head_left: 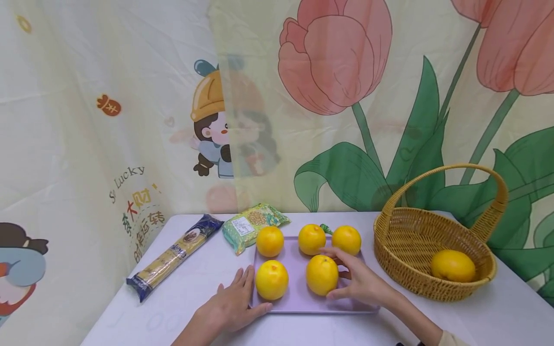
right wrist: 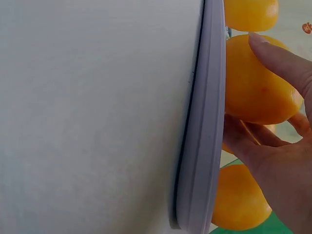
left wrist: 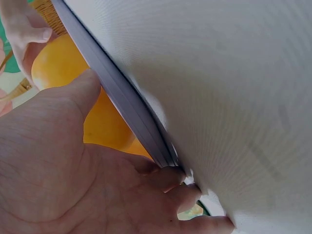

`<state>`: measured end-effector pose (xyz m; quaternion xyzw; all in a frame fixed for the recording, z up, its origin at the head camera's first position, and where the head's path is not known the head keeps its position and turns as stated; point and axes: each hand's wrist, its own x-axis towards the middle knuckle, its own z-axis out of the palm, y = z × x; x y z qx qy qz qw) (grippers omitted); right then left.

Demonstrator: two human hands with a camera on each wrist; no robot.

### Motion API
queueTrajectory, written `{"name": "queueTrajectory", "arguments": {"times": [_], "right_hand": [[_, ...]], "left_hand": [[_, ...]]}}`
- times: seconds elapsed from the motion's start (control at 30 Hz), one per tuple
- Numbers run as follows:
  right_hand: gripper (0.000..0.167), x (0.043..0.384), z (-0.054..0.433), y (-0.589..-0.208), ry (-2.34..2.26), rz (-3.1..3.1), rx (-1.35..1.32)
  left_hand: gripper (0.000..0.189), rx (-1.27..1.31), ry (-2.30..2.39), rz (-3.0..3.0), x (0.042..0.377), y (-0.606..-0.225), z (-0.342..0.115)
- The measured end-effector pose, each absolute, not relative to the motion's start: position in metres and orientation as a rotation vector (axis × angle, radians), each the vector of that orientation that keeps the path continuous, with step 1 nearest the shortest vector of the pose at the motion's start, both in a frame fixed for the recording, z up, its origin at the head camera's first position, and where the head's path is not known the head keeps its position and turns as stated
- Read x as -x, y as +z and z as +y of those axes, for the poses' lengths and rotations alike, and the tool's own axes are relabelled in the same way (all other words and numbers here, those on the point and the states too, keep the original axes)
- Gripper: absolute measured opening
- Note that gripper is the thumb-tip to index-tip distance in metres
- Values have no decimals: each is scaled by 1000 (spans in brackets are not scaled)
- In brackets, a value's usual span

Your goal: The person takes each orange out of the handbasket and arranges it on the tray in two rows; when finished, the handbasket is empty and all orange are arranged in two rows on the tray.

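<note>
Several yellow-orange oranges sit on a lilac tray (head_left: 298, 306), two along its front and the others behind. My right hand (head_left: 361, 281) curls its fingers and thumb around the front right orange (head_left: 322, 275); the right wrist view shows this grip on the orange (right wrist: 258, 80) close above the tray's rim. At the tray's left front corner rests my left hand (head_left: 229, 302), fingers extended along the side and thumb on the front rim. Beside it lies the front left orange (head_left: 271, 280). In the left wrist view the left thumb touches the tray rim (left wrist: 122, 92).
A wicker basket (head_left: 389, 259) with a tall handle stands right of the tray, one orange (head_left: 452, 265) inside. Left of the tray lie a long pack of noodles (head_left: 173, 259) and a green-yellow packet (head_left: 255, 226). A small green object (head_left: 326, 229) shows behind the tray.
</note>
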<state>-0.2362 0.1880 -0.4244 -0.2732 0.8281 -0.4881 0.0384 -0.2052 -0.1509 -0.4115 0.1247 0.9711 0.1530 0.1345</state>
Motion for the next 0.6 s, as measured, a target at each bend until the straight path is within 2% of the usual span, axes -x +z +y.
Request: {"name": "queueTrajectory", "arguments": {"times": [0.27,0.53,0.6], "right_hand": [[92,240,186,-422,-1488,2515,876],[88,242,185,-420,-1467,2538,876],[87,243,185,-420,-1464,2544,872]], "left_hand": [[105,-364,444,2815,207,-414,-152],[118,-396,494,2824,216,-436,-159],[117,-391,486,2825,217,-437,-159]]}}
